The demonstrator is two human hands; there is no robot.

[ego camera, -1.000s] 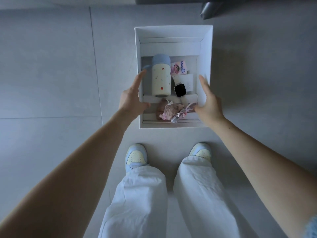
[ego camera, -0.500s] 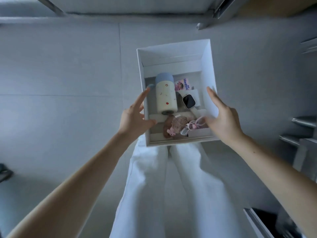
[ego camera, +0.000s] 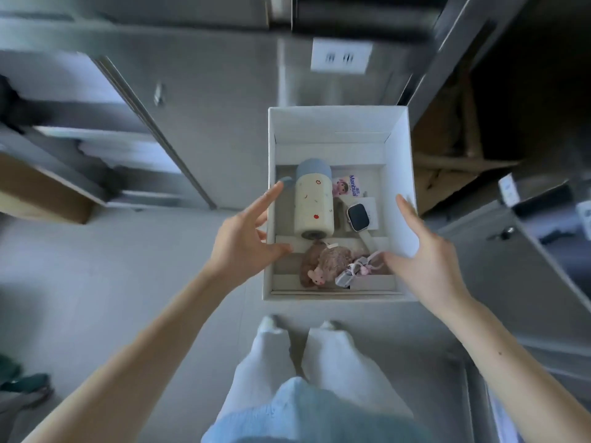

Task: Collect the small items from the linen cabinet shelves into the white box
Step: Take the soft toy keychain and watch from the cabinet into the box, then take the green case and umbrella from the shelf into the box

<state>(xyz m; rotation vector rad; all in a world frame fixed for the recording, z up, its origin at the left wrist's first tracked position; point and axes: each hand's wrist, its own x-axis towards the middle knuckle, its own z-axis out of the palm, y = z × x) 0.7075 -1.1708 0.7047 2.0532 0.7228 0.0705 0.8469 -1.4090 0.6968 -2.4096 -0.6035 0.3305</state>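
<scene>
I hold the white box (ego camera: 339,121) in the air at its two sides. My left hand (ego camera: 243,239) grips its left wall, thumb inside, fingers along the outside. My right hand (ego camera: 425,260) grips the right wall the same way. Inside lie a cream bottle with a blue cap (ego camera: 313,199), a smartwatch (ego camera: 358,217), a small pink card (ego camera: 347,185), a brown plush toy (ego camera: 326,263) and a grey-pink charm (ego camera: 355,271).
A grey metal cabinet (ego camera: 204,100) with a door handle stands ahead, shelves with folded linen (ego camera: 105,145) to the left. A dark open compartment (ego camera: 511,116) is at the upper right, more shelving at the right edge. My white trousers (ego camera: 300,366) show below the box.
The box has come up off the floor in both hands. My view has lifted from the floor tiles to the cabinet and shelves.
</scene>
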